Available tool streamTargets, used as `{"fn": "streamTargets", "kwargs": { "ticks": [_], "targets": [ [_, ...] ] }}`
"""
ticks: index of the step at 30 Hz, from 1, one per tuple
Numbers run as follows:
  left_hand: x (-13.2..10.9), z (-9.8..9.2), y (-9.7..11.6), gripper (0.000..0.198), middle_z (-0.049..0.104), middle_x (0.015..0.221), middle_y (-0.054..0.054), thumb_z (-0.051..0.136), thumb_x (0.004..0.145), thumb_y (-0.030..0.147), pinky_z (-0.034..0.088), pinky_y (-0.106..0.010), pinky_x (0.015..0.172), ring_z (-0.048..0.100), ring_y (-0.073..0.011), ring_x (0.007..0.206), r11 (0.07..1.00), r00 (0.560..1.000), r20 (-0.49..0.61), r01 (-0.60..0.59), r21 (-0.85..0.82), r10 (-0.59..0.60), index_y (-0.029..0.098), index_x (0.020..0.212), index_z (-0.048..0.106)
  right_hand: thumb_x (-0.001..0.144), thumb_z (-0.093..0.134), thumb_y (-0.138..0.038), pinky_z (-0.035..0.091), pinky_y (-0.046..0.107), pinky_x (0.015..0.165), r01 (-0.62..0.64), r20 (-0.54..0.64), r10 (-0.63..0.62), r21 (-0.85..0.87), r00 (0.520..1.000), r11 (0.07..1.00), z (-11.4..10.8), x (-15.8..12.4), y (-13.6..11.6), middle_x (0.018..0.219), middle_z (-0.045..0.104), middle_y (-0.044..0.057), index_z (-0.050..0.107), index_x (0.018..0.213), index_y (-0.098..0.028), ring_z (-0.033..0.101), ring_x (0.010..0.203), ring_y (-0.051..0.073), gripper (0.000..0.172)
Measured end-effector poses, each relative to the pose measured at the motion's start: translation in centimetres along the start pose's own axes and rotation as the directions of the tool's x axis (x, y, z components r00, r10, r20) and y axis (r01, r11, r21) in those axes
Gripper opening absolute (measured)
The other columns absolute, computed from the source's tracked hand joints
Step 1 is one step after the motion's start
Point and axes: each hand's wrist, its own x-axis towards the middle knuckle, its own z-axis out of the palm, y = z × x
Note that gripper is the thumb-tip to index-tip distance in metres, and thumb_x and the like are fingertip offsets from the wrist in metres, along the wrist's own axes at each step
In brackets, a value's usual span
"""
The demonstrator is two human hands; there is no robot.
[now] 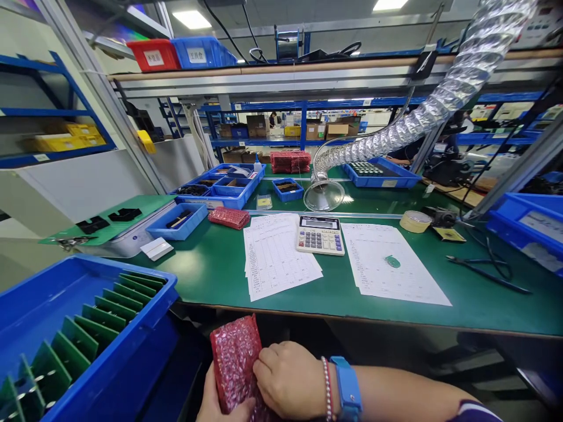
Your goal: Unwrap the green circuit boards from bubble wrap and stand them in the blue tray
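Red anti-static bubble bag [233, 363] held in both hands below the front edge of a green-topped workbench [220, 287]. The hands are together on it and grip from opposite faces: the right hand [288, 380], wearing a blue wristband [347, 387] and a beaded bracelet [326, 390], presses across the upper face, while the left hand [217, 404] cups the lower end from beneath. The right hand's fingers [264, 366] lie flat, spreading the pressure over the padding rather than pinching it, a sound hold for anything delicate. Whether the bag has anything inside cannot be told.

To the left of the hands, below the bench edge, a blue bin [88, 264] carries green circuit boards [79, 337] upright in spaced rows. On the bench beyond, a second red bag [229, 218] lies beside a small blue tray [176, 221], and printed sheets [277, 255] sit next to a desk calculator [320, 234]. Farther right along the bench are a roll of tape [416, 221] and a pair of pliers [488, 272]. A silver fume-extraction duct [396, 132] arches over the back of the bench.
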Motion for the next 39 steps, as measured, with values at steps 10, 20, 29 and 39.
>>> {"fn": "streamTargets", "kwargs": {
  "ticks": [10,20,29,39],
  "targets": [
    [-1.9,0.1,8.3,0.079,0.052,0.123,-0.009,0.068,0.063,0.024,0.039,-0.038,0.095,0.051,-0.0252,0.111,0.983,0.980,0.201,0.038,-0.182,0.000,0.022,0.131,0.028,0.083,0.045,-0.015,0.041,0.030,0.052,0.005,-0.290,0.018,0.076,0.957,0.997,-1.2,1.7,1.7,0.068,0.057,0.005,0.053,0.073,-0.014,0.051,0.060,0.017,0.012],
    [-2.8,-0.6,9.6,0.082,0.045,0.131,-0.009,0.068,0.068,0.019,0.035,-0.038,0.100,0.047,-0.0245,0.117,0.957,0.943,0.321,0.006,-0.289,0.091,0.023,0.135,0.019,0.082,0.050,-0.009,0.051,0.029,0.072,0.083,-0.436,0.098,0.377,0.895,0.923,-3.8,0.6,2.1,0.091,0.062,0.009,0.056,0.098,-0.012,0.056,0.083,0.016,0.017],
    [-3.6,-0.3,10.6,0.089,0.045,0.130,-0.006,0.067,0.066,0.018,0.035,-0.030,0.099,0.045,-0.0197,0.117,0.994,0.975,0.201,-0.088,-0.057,0.098,0.023,0.137,0.013,0.082,0.051,-0.010,0.050,0.034,0.072,0.132,-0.431,-0.053,0.156,0.901,0.979,-3.7,0.6,0.6,0.084,0.062,0.011,0.061,0.092,-0.007,0.053,0.082,0.020,0.015],
    [-3.9,0.1,10.8,0.089,0.045,0.131,-0.005,0.068,0.066,0.018,0.037,-0.027,0.096,0.048,-0.0167,0.113,0.996,0.969,0.235,-0.055,-0.075,0.072,0.023,0.136,0.013,0.084,0.042,-0.011,0.051,0.036,0.067,0.175,-0.399,-0.144,0.044,0.906,0.984,-3.7,0.7,0.4,0.079,0.061,0.013,0.061,0.087,-0.004,0.055,0.079,0.022,0.020]
  ]
}}
